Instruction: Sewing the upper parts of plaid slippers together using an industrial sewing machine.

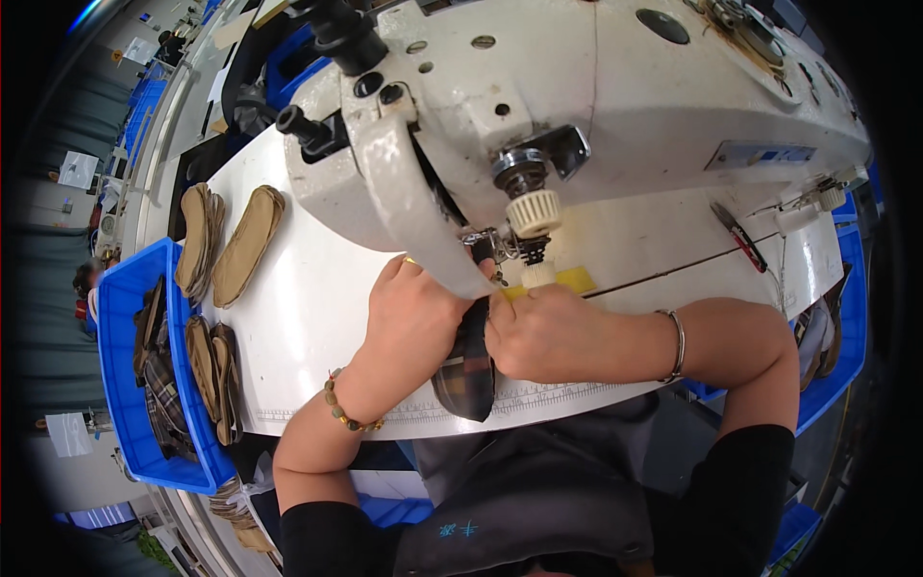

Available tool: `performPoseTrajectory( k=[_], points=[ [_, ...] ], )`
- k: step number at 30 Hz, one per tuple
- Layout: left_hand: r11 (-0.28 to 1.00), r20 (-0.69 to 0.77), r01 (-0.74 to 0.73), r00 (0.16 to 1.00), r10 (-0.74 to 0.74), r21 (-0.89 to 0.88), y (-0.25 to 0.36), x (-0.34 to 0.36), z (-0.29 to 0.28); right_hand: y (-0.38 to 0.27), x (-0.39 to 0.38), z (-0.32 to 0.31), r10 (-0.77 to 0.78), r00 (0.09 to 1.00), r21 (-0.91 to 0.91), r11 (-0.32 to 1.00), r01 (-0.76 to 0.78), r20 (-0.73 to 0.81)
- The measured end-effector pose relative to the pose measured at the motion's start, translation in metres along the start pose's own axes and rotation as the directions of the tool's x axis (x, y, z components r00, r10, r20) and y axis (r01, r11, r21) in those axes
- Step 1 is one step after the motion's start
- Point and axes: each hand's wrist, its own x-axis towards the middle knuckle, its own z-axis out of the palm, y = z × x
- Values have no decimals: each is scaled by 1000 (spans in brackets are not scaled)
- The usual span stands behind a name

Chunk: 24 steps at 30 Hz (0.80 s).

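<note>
A: In the head view, where is the checked cloth piece?

B: Between the left hand and the right hand, its long axis running from beneath the sewing machine toward the body. Its tip lies over the ruler strip, close to the near edge of the table.

A: Which hand is nearer?

B: Neither, clearly. The left flanks one side, the right the other, and both seem to touch it.

A: Do they grip it?

B: The right one's fingers curl inward, though whether they pinch the cloth cannot be told. The left one's fingertips hide behind the curved white cover, so its hold cannot be told either.

A: And room?

B: Most lies leftward, up to the tan stacks; the machine crowds the far side, and the front edge leaves little.
</note>
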Motion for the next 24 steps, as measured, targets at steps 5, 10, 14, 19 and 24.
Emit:
performPoseTrajectory(
  k=[5, 10, 14, 19, 24],
  points=[
    [1000, 43, -4, 999, 5, -6, -3, -2, 1, -2, -1, -1, 15, 1000, -34, 999, -14, 17],
    [998, 44, 58, 997, -58, 9, -4, 3, 1, 2, 1, 7, 44, 991, -112, 992, -59, -129],
    [998, 65, 58, 996, -58, 4, -7, 2, -2, 5, 3, 9, 73, 980, -55, 995, -85, -185],
    [994, 137, 40, 990, -26, -101, -1, -10, -10, -3, 0, -4, 87, 992, -41, 995, -91, -86],
    [993, 177, 111, 979, -103, -37, 19, -18, -14, -29, -9, -14, -86, 995, -152, 985, 78, -46]
  ],
)
